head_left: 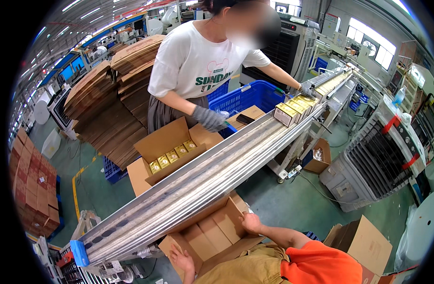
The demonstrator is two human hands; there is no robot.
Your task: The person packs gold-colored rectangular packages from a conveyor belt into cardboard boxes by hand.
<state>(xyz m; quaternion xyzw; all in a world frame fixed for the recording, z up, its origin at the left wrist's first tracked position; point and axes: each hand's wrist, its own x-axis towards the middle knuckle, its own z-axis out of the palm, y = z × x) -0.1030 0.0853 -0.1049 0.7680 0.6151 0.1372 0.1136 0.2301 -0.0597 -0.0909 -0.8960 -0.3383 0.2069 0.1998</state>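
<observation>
An open, empty brown carton [212, 234] sits below the near side of a long metal conveyor [198, 182], at the bottom centre. The person's left hand [183, 261] grips its near flap, fingers curled over the edge. The right hand [251, 222] rests on the right flap, fingers bent against the cardboard. Its inside shows plain flaps, no print.

Across the conveyor, a second carton [172, 149] stands open, holding a row of small yellow-green boxes [172, 155]. More such boxes [297, 106] ride in a line on the conveyor's far end. A co-worker in a white shirt stands there, grey-gloved hand [208, 118] near a blue crate [247, 97]. Flattened cardboard [112, 99] is stacked at the left, red-brown cartons [34, 184] beyond it.
</observation>
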